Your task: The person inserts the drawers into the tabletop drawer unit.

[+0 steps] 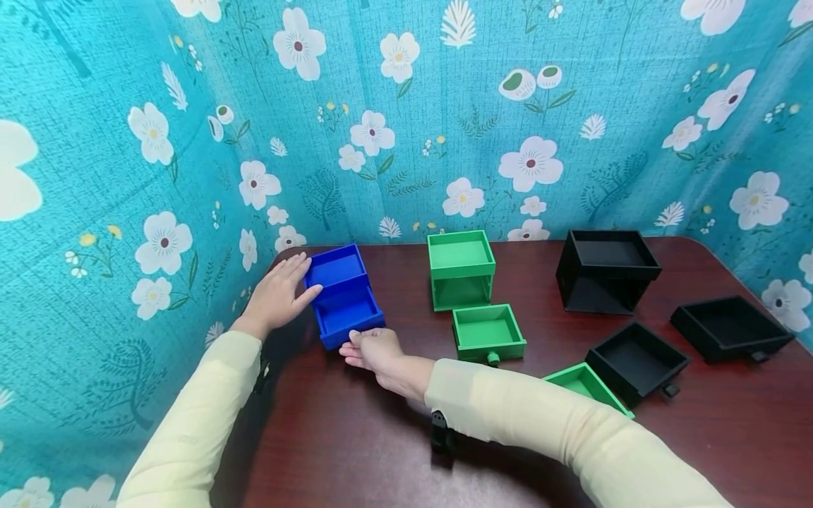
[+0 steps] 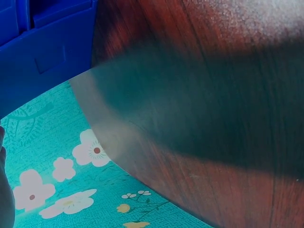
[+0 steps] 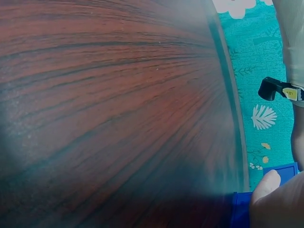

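A small blue cabinet [image 1: 334, 268] stands at the left of the table, with a blue drawer [image 1: 346, 310] out at its front. My left hand [image 1: 279, 293] rests against the cabinet's left side, thumb and fingers spread and fairly straight. At the drawer's front, my right hand [image 1: 380, 356] pinches it near the middle of the front panel; the knob there is hidden by the fingers. The left wrist view has the cabinet's blue side [image 2: 52, 61] at its upper left. In the right wrist view, the thumb [image 3: 267, 186] lies over the blue drawer's edge [image 3: 241, 209].
A green cabinet [image 1: 461, 254] stands mid-table, a green drawer [image 1: 489, 328] before it. Farther right are a black cabinet [image 1: 610, 257] and two black drawers [image 1: 638, 360]. Another green drawer [image 1: 587, 384] lies partly behind my right sleeve. A floral curtain [image 1: 406, 141] hangs behind the table.
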{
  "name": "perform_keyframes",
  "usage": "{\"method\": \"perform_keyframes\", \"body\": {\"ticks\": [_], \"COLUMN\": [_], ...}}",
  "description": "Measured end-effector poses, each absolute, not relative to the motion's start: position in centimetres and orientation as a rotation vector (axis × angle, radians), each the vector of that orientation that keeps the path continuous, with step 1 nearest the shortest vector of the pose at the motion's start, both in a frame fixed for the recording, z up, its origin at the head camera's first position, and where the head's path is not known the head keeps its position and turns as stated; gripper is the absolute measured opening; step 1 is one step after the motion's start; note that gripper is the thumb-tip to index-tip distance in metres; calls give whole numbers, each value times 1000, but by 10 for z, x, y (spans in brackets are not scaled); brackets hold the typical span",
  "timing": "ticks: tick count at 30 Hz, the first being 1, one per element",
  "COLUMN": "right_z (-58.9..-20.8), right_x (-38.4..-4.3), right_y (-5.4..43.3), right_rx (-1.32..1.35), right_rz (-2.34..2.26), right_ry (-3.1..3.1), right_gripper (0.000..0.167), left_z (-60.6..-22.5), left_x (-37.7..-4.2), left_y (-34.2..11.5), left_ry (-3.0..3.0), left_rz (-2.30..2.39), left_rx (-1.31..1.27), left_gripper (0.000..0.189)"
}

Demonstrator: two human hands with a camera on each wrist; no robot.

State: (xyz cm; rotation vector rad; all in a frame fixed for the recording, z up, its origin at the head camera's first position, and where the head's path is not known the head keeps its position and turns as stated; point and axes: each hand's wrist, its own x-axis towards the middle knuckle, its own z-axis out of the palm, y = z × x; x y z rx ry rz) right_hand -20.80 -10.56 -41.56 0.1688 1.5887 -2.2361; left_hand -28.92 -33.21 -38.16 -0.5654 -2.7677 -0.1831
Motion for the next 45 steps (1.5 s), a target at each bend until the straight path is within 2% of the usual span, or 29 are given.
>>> {"method": "perform_keyframes", "body": {"ticks": [45], "right_z": [-426], "right_x": [-229], "right_y": [-136], "right_rx": [188], "right_rz": [-2513], "right_ry": [1563], "right_gripper": [15], "left_z": [-382], "left_x": [-289], "left_y": [-331], "left_ry": [-2764], "left_rz": [-204], "left_rx": [-558], "left_gripper": [71]}}
